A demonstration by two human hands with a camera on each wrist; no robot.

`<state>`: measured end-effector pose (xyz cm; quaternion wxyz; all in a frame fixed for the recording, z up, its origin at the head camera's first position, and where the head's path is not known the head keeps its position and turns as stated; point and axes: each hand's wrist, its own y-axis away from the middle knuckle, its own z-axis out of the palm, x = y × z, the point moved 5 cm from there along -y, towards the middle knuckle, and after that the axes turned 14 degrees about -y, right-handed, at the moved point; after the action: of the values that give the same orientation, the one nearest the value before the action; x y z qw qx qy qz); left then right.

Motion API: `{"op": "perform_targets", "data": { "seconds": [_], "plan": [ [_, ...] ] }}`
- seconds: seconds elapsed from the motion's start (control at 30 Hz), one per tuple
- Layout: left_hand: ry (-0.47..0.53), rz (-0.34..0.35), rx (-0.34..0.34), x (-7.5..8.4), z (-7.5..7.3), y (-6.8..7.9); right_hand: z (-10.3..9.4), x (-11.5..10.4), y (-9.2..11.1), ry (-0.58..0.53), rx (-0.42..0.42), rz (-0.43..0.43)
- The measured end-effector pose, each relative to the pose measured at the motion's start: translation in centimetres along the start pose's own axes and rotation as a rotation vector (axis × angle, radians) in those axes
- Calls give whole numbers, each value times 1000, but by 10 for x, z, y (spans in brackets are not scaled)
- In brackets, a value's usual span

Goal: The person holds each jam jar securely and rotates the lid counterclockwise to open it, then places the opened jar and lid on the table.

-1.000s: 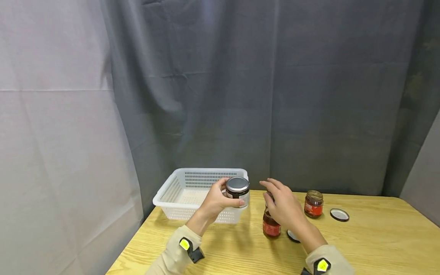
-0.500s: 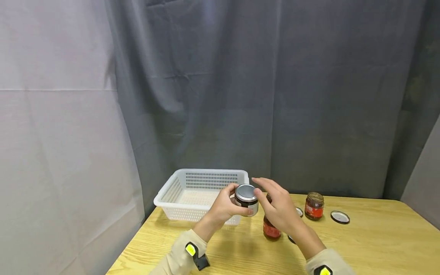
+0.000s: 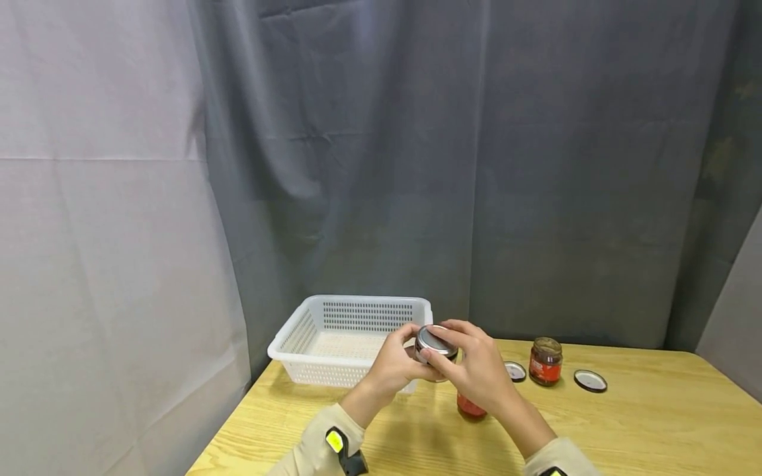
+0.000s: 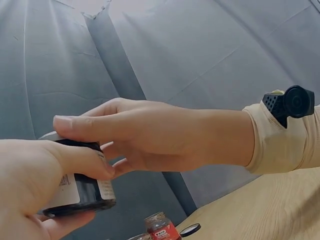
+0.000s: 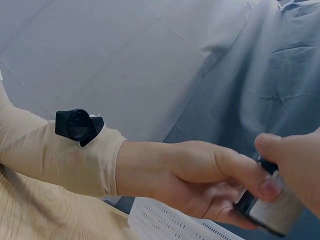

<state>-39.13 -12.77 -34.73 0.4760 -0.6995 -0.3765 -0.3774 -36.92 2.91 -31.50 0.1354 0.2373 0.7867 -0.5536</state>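
Note:
My left hand (image 3: 389,370) grips a small dark glass jar (image 4: 87,190) with a white label, fingers and thumb round its side. It is held up over the table, near the basket's right front corner. My right hand (image 3: 479,370) has its fingers and thumb round the silver lid (image 3: 434,340) on top of the jar. In the right wrist view, the jar (image 5: 277,210) tilts between both hands. Behind my right hand stands a red-labelled jar (image 3: 470,406), mostly hidden.
A white perforated basket (image 3: 315,361) stands at the back left of the wooden table (image 3: 655,403). An uncovered red-labelled jar (image 3: 544,362) stands at the back right. One loose lid (image 3: 515,371) lies to its left, another lid (image 3: 591,381) to its right. Grey curtains (image 3: 381,165) hang behind.
My left hand has carried the jar right and slightly lower, away from the basket. My right hand has moved left from above the red-labelled jar and taken hold of the silver lid.

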Motion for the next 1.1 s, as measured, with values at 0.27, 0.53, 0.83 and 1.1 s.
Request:
{"op": "perform_targets", "data": {
  "seconds": [0.27, 0.53, 0.83, 1.1],
  "plan": [
    [-28, -5, 12, -3, -4, 0, 0, -3, -1, 25, -19, 38],
    [70, -27, -31, -7, -1, -1, 0, -2, -2, -55, 7, 38],
    [127, -21, -37, -2, 3, -2, -5, 0, -1, -140, 0, 43],
    [181, 3, -118, 0, 2, 0, -8, -7, -2, -246, -89, -6]
  ]
}}
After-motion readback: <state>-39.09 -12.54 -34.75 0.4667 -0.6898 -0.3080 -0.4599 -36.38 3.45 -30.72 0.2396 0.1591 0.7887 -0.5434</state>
